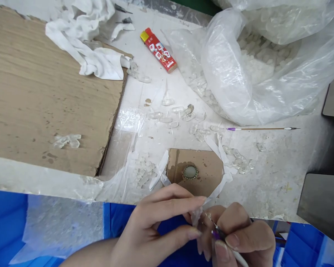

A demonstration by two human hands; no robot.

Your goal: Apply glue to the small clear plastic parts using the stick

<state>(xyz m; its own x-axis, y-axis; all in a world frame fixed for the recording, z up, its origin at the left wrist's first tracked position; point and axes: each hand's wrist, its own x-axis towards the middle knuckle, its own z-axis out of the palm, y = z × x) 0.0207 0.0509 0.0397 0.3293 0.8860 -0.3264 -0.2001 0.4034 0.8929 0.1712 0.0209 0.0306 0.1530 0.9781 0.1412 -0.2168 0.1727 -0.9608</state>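
At its three o'clock, the left hand (pixel 149 216) pinches a clear piece (pixel 196 217); the right hand (pixel 247 234) grips a tool (pixel 222 234).

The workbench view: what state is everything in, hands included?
Left hand: closed on a translucent piece
Right hand: closed on a thin tool
Red printed object: lying flat, unheld
Plastic bag: open, cloudy pieces inside
Brown stick: lying flat, unheld
Large cardboard: flat, spotted
White cloth: crumpled, partly on the large cardboard
Small cardboard: flat, dark-stained
Pale oval disc: lying on the small cardboard
Loose clear pieces: scattered
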